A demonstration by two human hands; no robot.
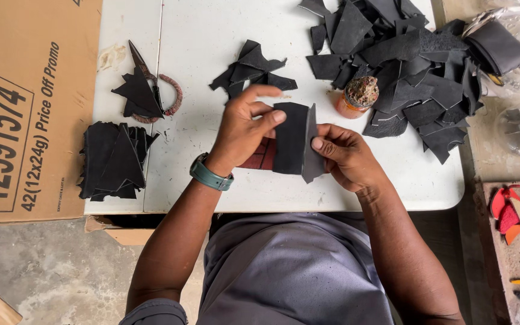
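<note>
Hands meet over the white worktop [212, 36] in the head view: the left hand [242, 129] pinches a black leather piece [290, 141] at its upper edge, while the right hand [344, 153] clamps a second, narrower black piece [312, 150] against it. A dark red piece [262, 157] lies beneath, perhaps a block. Aligning edges seems the step in hand; pressing them flush calls for steady thumbs. Scissors [151, 90] and a glue pot [358, 96] sit near.

Leather craft workshop: black offcuts [413, 66], scissors [151, 84], glue pot [357, 97].
</note>
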